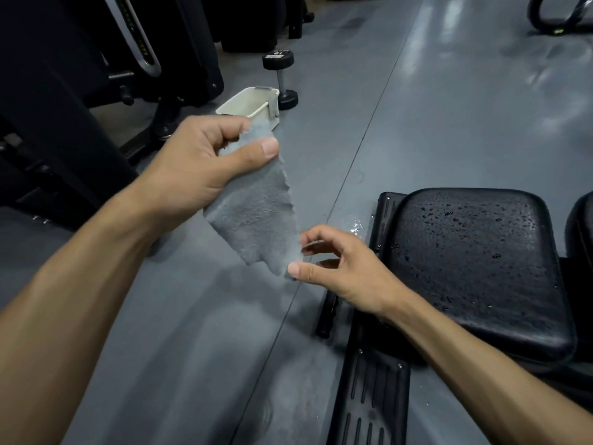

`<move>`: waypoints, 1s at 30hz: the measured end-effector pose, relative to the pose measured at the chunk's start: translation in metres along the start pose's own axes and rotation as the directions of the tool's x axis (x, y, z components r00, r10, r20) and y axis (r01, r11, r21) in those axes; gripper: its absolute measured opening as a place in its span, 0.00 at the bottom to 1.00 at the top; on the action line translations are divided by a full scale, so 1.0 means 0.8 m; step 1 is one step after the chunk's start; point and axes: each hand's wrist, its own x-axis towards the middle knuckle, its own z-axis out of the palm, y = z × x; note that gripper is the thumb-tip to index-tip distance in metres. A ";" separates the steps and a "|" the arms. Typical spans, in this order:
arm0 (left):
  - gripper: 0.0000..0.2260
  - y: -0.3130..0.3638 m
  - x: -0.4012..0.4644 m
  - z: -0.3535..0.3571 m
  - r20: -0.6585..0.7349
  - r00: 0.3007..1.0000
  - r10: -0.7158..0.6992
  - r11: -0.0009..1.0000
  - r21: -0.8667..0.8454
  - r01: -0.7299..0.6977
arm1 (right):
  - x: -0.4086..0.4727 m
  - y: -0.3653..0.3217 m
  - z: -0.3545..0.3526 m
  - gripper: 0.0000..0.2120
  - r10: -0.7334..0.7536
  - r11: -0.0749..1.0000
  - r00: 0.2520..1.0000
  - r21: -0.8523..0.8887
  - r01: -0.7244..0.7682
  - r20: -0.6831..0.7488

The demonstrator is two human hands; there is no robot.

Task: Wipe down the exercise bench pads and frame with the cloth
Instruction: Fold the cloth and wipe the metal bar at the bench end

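Note:
A grey cloth [256,213] hangs in the air over the floor. My left hand [199,165] grips its upper end between thumb and curled fingers. Lower down, my right hand [337,268] pinches the cloth's bottom corner with thumb and fingertips. To the right lies the black bench seat pad [475,264], covered in water droplets. A second black pad [582,232] shows at the right edge. The bench's black frame foot plate [372,399] lies below the pad near my right forearm.
A white plastic tub [247,106] sits on the grey floor beyond my left hand, with a black dumbbell [282,78] beside it. Dark gym machines [96,75] fill the upper left. A small puddle [353,223] glistens by the bench frame.

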 end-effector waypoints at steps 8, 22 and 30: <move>0.11 -0.003 -0.006 0.002 -0.045 0.997 -0.057 0.998 -0.010 0.056 | 0.006 0.013 0.020 0.08 -0.046 0.977 0.999 0.208 0.048 -0.016; 0.11 -0.059 -0.012 -0.006 -0.316 0.931 -0.185 0.982 -0.101 0.161 | -0.002 0.023 0.014 0.10 -0.068 0.958 0.961 0.251 0.138 -0.268; 0.16 -0.037 -0.011 0.011 -0.279 0.959 -0.057 0.998 0.020 0.065 | -0.003 0.025 0.020 0.07 -0.042 0.993 0.969 0.098 0.067 -0.242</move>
